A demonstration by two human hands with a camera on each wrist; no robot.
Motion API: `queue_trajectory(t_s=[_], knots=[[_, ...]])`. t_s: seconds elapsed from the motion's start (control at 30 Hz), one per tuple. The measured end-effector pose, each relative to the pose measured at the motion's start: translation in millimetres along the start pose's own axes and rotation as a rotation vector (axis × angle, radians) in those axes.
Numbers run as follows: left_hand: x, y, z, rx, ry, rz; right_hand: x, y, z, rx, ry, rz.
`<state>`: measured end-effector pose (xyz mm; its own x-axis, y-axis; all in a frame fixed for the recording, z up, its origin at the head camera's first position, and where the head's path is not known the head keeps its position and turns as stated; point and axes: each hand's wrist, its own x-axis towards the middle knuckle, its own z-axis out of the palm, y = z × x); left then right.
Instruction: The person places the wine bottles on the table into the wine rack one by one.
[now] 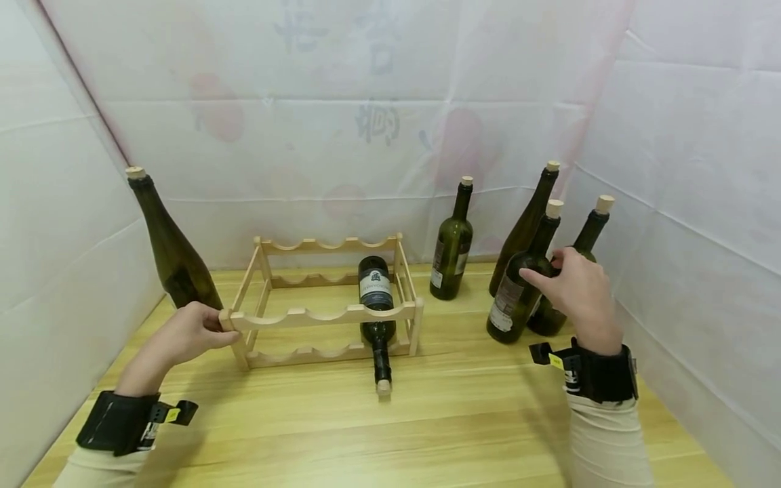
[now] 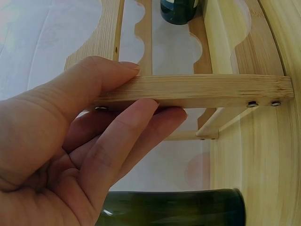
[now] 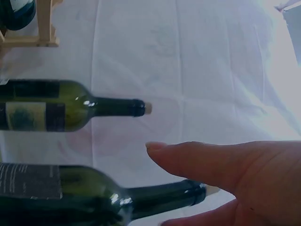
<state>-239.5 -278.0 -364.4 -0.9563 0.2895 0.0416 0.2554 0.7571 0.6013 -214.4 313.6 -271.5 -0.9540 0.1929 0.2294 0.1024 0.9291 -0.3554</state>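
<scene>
The left hand [image 1: 194, 332] pinches the front left corner post of a light wooden wine rack [image 1: 297, 316]. In the left wrist view the thumb lies on one side of that post and the fingertips on the other. One labelled wine bottle [image 1: 377, 298] lies in the rack's right end, its corked neck pointing forward. At the right, the right hand [image 1: 579, 288] reaches beside an upright corked bottle [image 1: 509, 305], thumb and fingers spread. In the right wrist view its thumb stands apart from that bottle's neck [image 3: 160, 198]. Another bottle [image 1: 587, 234] is partly hidden behind this hand.
A tall green bottle [image 1: 177, 257] stands left of the rack. Two more upright bottles, one labelled [image 1: 453, 254] and one slimmer [image 1: 531, 220], stand towards the back right. White sheeting [image 1: 305, 149] encloses the wooden table [image 1: 366, 440] at the back and both sides.
</scene>
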Motion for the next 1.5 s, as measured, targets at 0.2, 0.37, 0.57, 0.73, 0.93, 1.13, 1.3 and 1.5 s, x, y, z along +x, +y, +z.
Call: queue_trajectory(t_s=[0.2,0.37,0.57,0.73,0.93,1.13,1.3,1.5], knots=[[1.7,0.2,1.4,-0.007,0.0,0.003,15.6,11,3,0.011,-0.146,0.034],[3.0,-0.6,0.2,-0.002,-0.003,0.01,27.0,20,9,0.058,-0.222,0.062],[0.3,0.0,-1.0,0.006,0.0,0.008,38.9,29,20,0.078,-0.26,0.057],[-1.5,0.8,-3.1,0.009,0.007,0.008,47.4,35,30,0.156,-0.278,0.041],[0.6,2.2,-2.1,0.0,-0.004,0.012,51.5,43,35,0.21,-0.294,0.052],[1.1,4.5,1.7,-0.007,-0.002,0.004,51.3,47,36,0.206,-0.287,0.052],[1.2,4.7,3.2,-0.008,0.003,0.0,50.2,51,37,0.222,-0.274,0.039],[-1.6,6.0,0.9,-0.011,0.012,-0.007,51.7,50,38,0.219,-0.248,0.016]])
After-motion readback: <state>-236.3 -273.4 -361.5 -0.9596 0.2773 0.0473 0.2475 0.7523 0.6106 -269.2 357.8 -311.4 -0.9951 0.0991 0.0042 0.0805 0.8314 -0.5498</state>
